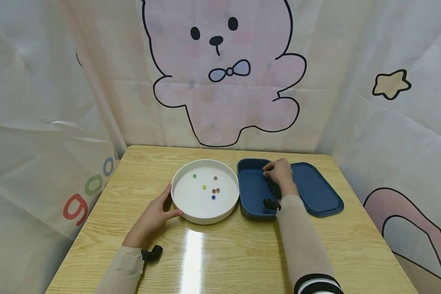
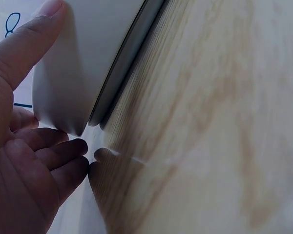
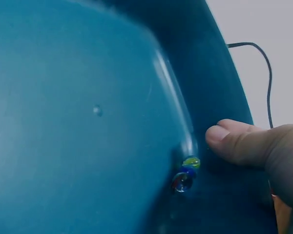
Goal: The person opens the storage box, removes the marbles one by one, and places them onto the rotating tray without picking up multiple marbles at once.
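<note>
A round white dish (image 1: 206, 210) holds several small glass marbles (image 1: 214, 191). My left hand (image 1: 155, 214) grips its left side, thumb on the front of the wall and fingers around the outer edge. In the left wrist view the thumb (image 2: 27, 44) presses the dish's wall (image 2: 83, 53). Over the far right part of a dark blue box (image 1: 255, 188) hovers my right hand (image 1: 281, 173), thumb and forefinger slightly apart, with nothing visible between them. In the right wrist view, a few marbles (image 3: 184, 181), yellow-green, blue and clear, lie by the box's inner wall, apart from the thumb (image 3: 239, 144).
A flat blue lid (image 1: 317, 190) lies on the wooden table (image 1: 220, 261), right of the box. The dish and box stand side by side. Printed cloth (image 1: 220, 118) hangs behind the table and on both sides. A thin dark cord (image 3: 269, 78) shows beyond the box.
</note>
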`<act>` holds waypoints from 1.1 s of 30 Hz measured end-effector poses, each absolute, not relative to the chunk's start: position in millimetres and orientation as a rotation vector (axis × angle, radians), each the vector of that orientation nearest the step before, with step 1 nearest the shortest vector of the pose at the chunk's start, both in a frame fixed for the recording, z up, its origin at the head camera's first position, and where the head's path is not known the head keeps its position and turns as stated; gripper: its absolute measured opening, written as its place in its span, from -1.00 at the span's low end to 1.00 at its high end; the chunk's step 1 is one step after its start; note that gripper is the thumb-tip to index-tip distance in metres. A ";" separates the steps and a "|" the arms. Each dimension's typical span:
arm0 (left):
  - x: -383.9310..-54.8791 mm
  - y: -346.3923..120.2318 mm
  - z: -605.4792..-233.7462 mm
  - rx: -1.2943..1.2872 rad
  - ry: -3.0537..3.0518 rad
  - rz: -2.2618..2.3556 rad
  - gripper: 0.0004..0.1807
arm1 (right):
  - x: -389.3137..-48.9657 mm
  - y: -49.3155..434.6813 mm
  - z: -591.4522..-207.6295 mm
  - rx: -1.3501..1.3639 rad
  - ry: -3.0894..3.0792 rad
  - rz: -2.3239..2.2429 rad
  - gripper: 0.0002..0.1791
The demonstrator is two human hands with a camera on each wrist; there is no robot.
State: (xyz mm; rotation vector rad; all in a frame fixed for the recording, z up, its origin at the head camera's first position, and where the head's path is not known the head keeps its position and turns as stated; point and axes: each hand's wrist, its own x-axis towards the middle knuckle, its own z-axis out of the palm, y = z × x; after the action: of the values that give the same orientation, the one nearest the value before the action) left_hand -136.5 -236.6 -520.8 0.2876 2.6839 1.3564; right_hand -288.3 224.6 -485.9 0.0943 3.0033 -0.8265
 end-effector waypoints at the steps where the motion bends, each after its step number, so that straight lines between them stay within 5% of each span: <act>1: -136.5 -237.1 -521.0 0.289 2.684 1.356 0.34 | -287.9 224.7 -483.9 0.089 3.012 -0.840 -0.90; 33: -137.4 -237.6 -524.1 0.288 2.674 1.377 0.36 | -269.4 200.1 -437.5 -0.170 2.845 -1.380 -0.68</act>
State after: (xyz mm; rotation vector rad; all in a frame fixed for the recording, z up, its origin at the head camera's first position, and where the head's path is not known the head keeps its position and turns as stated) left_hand -137.4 -237.6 -524.1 0.2877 2.6740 1.3773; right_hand -269.4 200.1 -437.5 -0.1698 2.8450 -1.3797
